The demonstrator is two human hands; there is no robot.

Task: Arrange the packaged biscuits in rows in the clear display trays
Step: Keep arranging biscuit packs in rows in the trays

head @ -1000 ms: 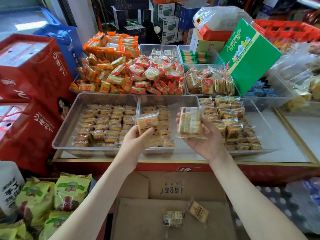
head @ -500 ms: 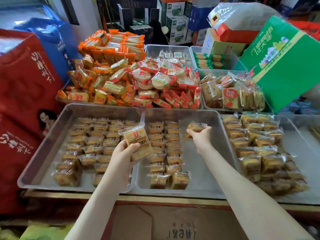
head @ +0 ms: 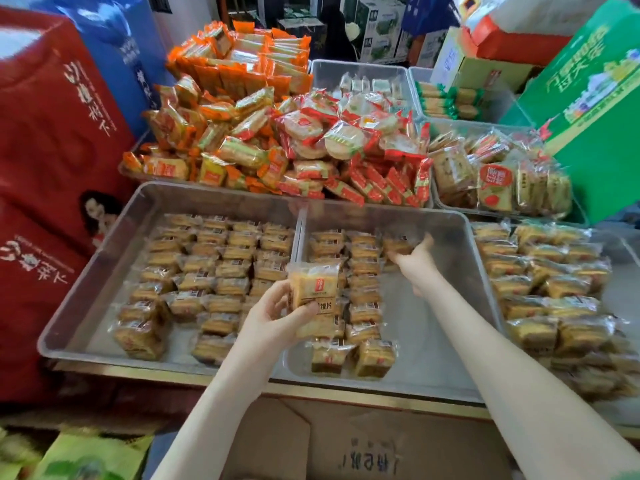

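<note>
Over the middle tray [head: 433,375], the left hand [head: 273,317] grips an upright biscuit packet [head: 313,285]. The right hand [head: 414,261] curls round a second packet [head: 396,245] at the tray's far end.

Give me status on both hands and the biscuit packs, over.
Left hand holds one biscuit pack. Right hand grips second pack at middle tray's far end. Nothing blocking.

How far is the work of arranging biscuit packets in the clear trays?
Done: the left tray looks mostly filled in rows, and the middle tray has two columns. In hand: the right hand places a packet starting a third column; the left hand holds a spare packet. Left: the middle tray's bare right side.
</note>
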